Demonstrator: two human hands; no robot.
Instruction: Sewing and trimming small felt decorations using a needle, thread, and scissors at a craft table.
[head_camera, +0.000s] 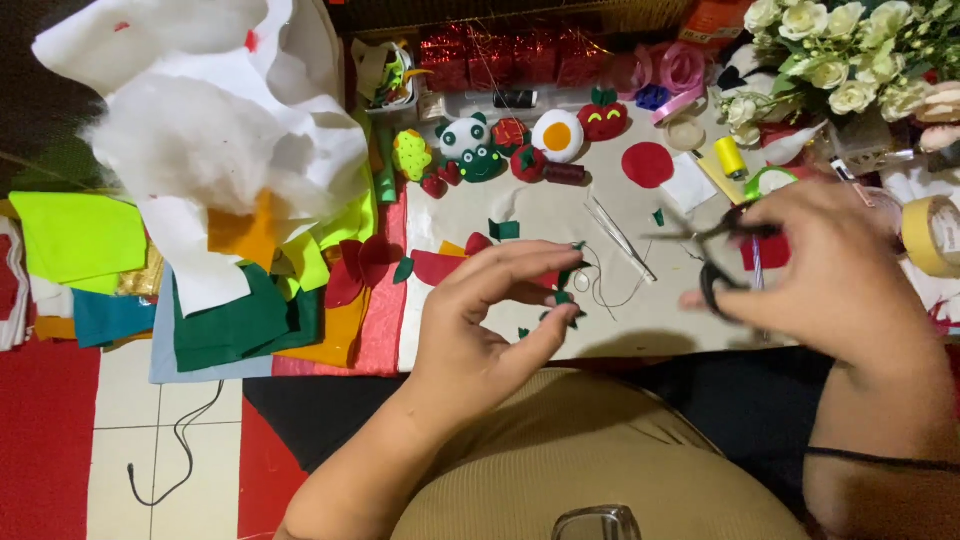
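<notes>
My left hand (490, 310) pinches a small dark green felt piece (566, 297) between thumb and fingers, just above the beige work surface (560, 215). My right hand (830, 270) grips black scissors (715, 255) by their loops, the blades pointing left toward the green piece with a gap between them. A thin black thread (605, 285) lies on the surface between both hands. Small red and green felt scraps (470, 250) sit beside my left fingers.
Finished felt toys (520, 140) line the far edge: a panda, a frog, a fried egg, strawberries. Stacked felt sheets (240, 300) and white stuffing (200, 130) fill the left. White flowers (840, 50), a tape roll (930, 235) and a yellow thread spool (730, 155) stand right.
</notes>
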